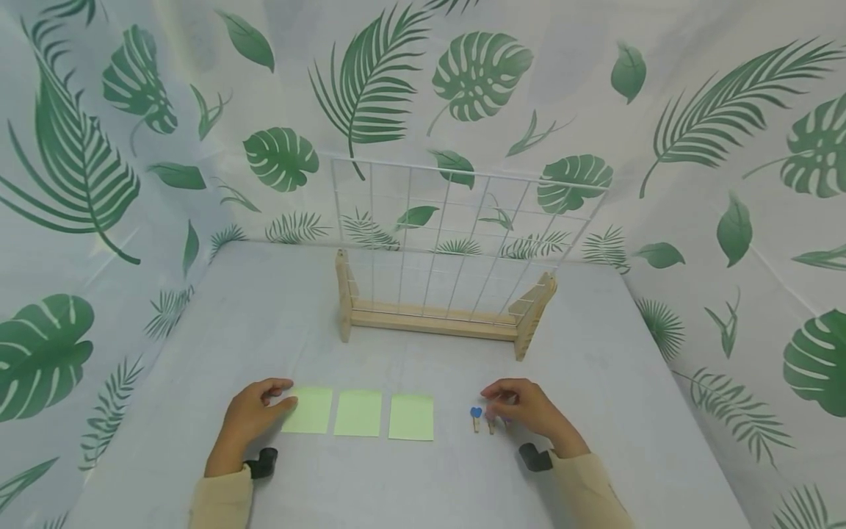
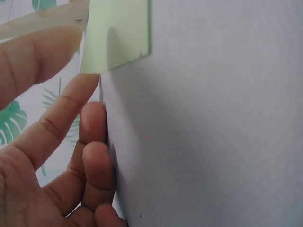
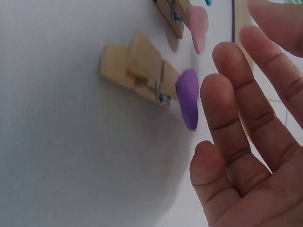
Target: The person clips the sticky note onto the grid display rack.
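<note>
Three pale green sticky notes lie in a row in the head view: a left one point(image 1: 312, 410), a middle one point(image 1: 358, 413) and a right one point(image 1: 411, 417). My left hand point(image 1: 250, 413) is at the left note's outer edge, thumb and forefinger apart on either side of its corner. Small wooden clothespins lie right of the notes, one with a blue heart point(image 1: 476, 413). My right hand point(image 1: 529, 408) hovers over the others with loosely bent fingers, partly hiding them. The right wrist view shows a purple-topped clothespin point(image 3: 188, 99) and a pink-topped clothespin point(image 3: 199, 28) beside the fingertips.
Behind the notes stands a white wire grid in a wooden stand point(image 1: 432, 323). A pale cloth point(image 1: 277, 330) covers the table, and leaf-printed curtains point(image 1: 284, 206) surround it. Each wrist wears a black camera mount point(image 1: 264, 463).
</note>
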A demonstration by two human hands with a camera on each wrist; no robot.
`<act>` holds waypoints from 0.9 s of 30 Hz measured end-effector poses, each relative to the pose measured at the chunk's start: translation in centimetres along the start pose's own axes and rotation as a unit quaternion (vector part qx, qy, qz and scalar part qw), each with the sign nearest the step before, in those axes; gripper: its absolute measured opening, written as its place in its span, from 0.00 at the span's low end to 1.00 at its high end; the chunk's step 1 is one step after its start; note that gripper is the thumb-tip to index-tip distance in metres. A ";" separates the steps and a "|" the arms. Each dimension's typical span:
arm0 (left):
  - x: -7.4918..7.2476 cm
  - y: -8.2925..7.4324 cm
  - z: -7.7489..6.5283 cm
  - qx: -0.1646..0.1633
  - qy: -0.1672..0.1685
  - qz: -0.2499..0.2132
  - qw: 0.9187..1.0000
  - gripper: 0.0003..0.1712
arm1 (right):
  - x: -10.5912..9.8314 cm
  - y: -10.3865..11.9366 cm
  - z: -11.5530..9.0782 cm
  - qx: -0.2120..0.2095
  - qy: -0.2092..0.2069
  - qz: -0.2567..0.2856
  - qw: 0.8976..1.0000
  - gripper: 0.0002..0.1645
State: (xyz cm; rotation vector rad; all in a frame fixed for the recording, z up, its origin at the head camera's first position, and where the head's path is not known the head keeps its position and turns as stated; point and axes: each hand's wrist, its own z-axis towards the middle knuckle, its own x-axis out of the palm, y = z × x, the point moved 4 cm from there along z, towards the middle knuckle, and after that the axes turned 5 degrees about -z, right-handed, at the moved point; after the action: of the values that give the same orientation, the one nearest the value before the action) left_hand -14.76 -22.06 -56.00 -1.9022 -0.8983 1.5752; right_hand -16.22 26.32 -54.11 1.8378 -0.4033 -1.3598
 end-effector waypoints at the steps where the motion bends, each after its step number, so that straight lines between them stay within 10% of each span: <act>1: 0.0 -0.1 0.0 0.002 -0.002 0.003 1.000 0.23 | 0.1 0.1 0.1 -0.004 0.001 -0.002 1.000 0.11; 27: 0.4 -0.3 0.2 -0.021 -0.032 -0.002 0.999 0.12 | 1.5 0.2 0.6 0.022 0.000 -0.033 0.999 0.06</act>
State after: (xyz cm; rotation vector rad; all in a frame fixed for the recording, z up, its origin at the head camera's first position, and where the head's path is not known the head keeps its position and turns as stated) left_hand -14.99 -21.57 -56.10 -1.8881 -0.9686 1.6347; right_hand -16.16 24.96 -54.98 1.9029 -0.3773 -1.4048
